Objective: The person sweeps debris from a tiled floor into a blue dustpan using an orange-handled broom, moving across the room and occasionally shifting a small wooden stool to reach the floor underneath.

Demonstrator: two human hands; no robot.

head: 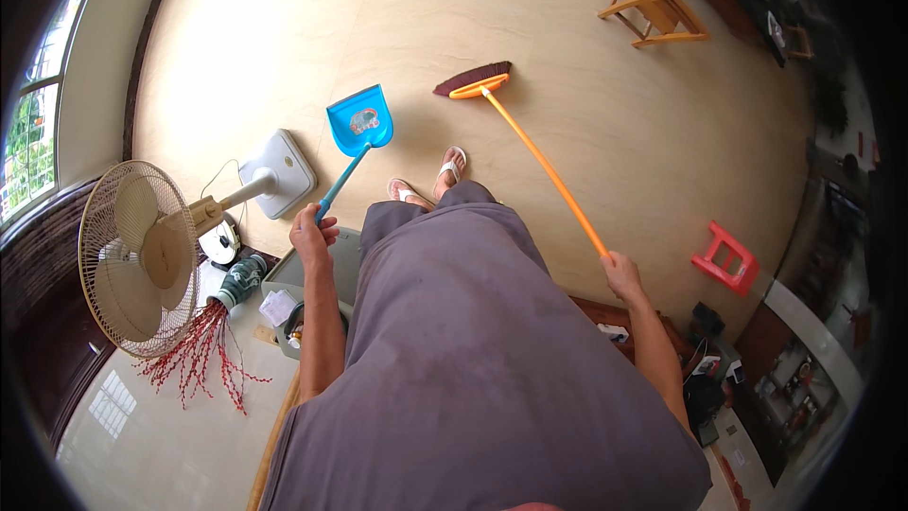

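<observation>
My left hand (pixel 312 233) grips the handle of a blue plastic dustpan (pixel 343 121), whose pan lies ahead of my feet, a little to the left. A sticker marks the pan's inside. In my right hand (pixel 621 275) is the upper end of an orange broom handle (pixel 546 165). The broom head (pixel 477 81), with dark maroon bristles, rests at the floor ahead and to the right of the dustpan. Both tools are apart from each other. My feet in white flip-flops (pixel 450 166) stand on the floor between them.
A pedestal fan (pixel 163 255) with a square base (pixel 278 174) stands at left, beside a vase (pixel 240 281) of red-budded branches. A grey cabinet (pixel 343 262) is by my left arm. Right of me are a red plastic stool (pixel 725 258) and, farther ahead, a wooden chair (pixel 657 8).
</observation>
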